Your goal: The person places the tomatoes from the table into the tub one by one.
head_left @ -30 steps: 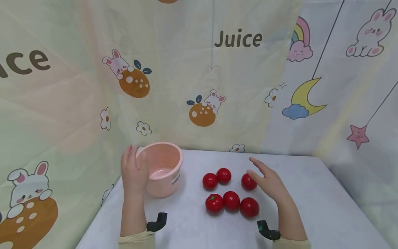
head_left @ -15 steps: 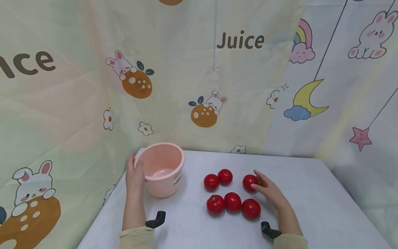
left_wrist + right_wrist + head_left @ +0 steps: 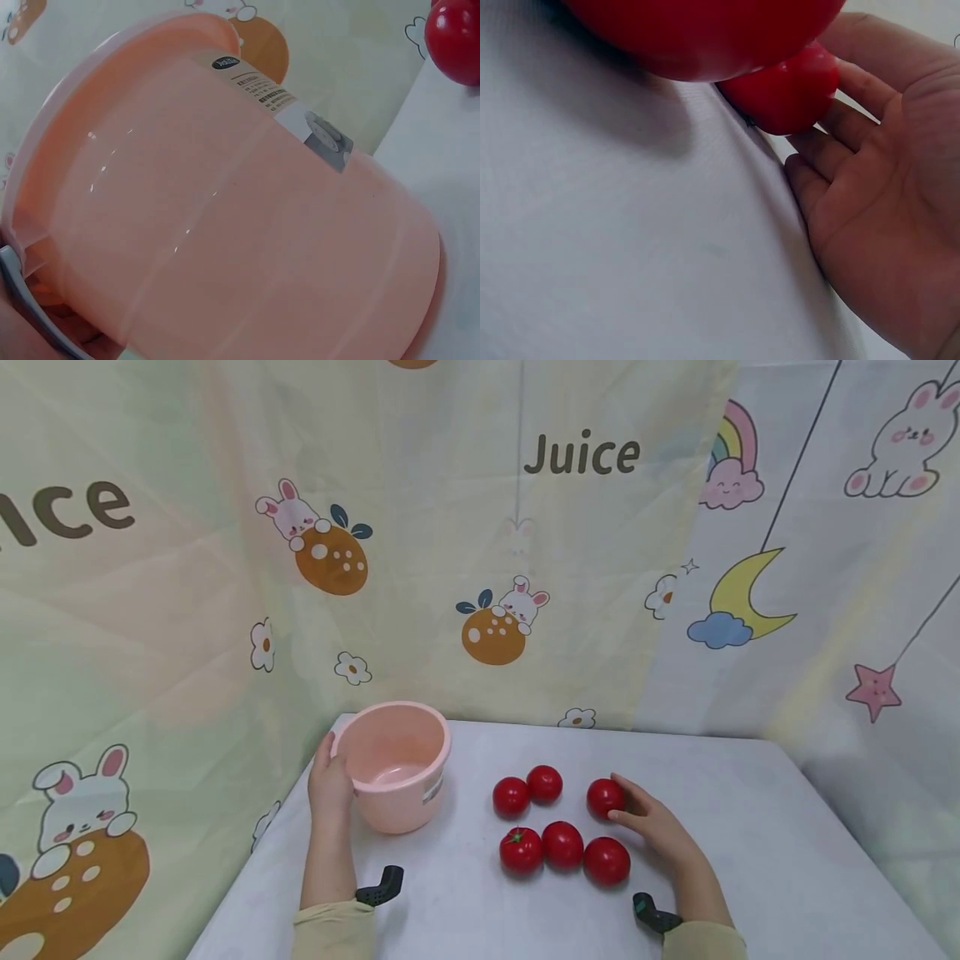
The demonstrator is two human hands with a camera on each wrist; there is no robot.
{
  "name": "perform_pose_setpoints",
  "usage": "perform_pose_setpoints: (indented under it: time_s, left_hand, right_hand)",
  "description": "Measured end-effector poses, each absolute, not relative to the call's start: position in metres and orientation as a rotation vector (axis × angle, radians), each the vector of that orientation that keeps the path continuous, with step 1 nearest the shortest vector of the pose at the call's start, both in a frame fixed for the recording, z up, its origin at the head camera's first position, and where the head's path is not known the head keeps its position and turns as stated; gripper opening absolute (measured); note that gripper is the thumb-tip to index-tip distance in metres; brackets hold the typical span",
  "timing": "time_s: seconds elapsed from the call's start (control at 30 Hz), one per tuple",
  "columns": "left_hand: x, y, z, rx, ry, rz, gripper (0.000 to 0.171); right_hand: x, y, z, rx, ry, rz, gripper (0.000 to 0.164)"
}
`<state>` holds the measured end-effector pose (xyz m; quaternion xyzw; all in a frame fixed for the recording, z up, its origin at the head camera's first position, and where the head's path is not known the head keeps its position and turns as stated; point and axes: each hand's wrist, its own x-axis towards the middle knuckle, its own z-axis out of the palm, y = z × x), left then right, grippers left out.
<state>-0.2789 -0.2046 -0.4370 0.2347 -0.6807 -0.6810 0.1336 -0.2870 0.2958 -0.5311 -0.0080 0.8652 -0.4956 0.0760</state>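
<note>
A pink plastic bucket (image 3: 401,806) stands upright on the left of the table, with a printed label (image 3: 281,105) on its side. My left hand (image 3: 330,785) grips its left side near the rim; in the left wrist view a curved grey strip (image 3: 34,304) crosses beside that hand. On the right, my right hand (image 3: 660,831) holds a red tomato (image 3: 604,798) between thumb and fingers, from its right side. The right wrist view shows fingers (image 3: 821,150) behind this tomato (image 3: 795,90), which is still low at the tabletop, partly covered by a nearer one (image 3: 705,30).
Between the hands lie two more tomatoes (image 3: 511,797) at the back and a front row: one with a green stem top (image 3: 521,852), one in the middle (image 3: 562,846), one on the right (image 3: 607,862). Patterned cloth (image 3: 420,568) hangs behind the white table (image 3: 465,910).
My left hand has come down from above the bucket's left rim to grip its side. My right hand has lowered and closed round the back right tomato. The bucket has hardly shifted.
</note>
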Motion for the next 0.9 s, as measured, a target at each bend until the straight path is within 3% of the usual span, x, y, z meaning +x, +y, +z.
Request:
perform_pose_setpoints:
  time_s: [0.37,0.9]
  left_hand:
    - [-0.283,-0.189,-0.439,0.548,-2.043,-1.972,0.056]
    - [-0.285,-0.175,-0.438,0.574,-2.088,-2.002,0.053]
  right_hand:
    - [-0.289,0.295,-0.532,-0.025,2.64,-1.464,0.083]
    - [-0.293,0.292,-0.533,0.006,2.711,-1.38,0.08]
